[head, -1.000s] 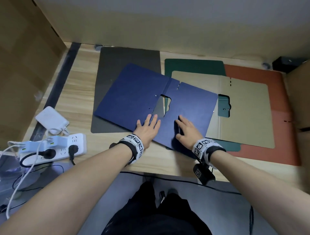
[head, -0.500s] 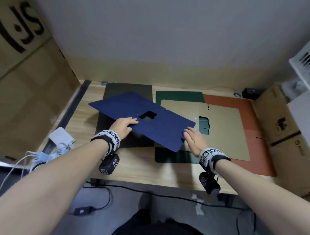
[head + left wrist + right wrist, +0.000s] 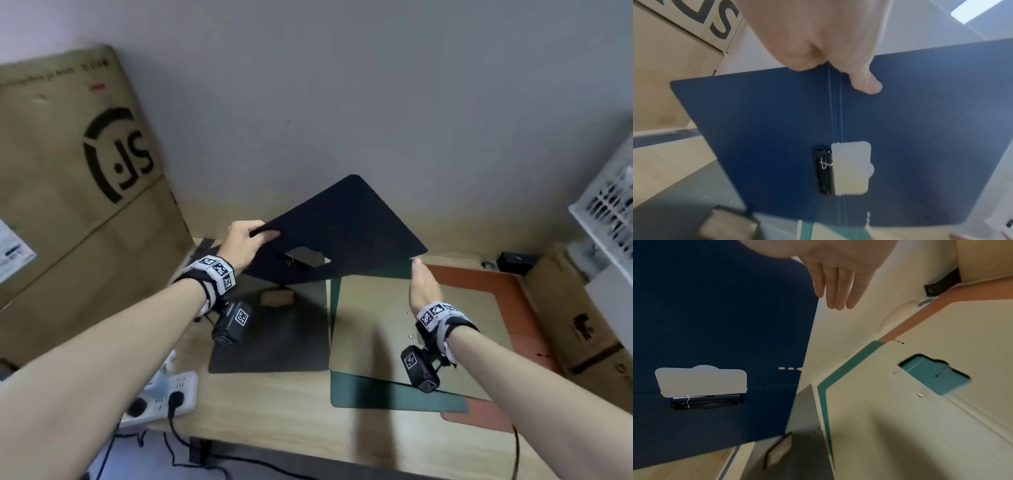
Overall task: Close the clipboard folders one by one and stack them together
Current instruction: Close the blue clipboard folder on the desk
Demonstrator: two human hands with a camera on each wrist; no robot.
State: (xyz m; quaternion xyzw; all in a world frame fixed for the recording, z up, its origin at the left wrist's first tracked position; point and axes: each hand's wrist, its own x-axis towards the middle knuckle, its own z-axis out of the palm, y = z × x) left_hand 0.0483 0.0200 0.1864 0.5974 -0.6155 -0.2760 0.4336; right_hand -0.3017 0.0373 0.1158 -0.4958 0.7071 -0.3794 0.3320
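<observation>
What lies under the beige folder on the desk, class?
Under the beige folder a green folder shows at the left and near edges, and through its cut-out in the right wrist view. An orange folder shows farther right. How these overlap beneath is covered.

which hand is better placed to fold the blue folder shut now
Right. The left hand already grips the raised blue folder at its near edge, while the right hand is open with straight fingers beside its free edge, ready to push.
</observation>
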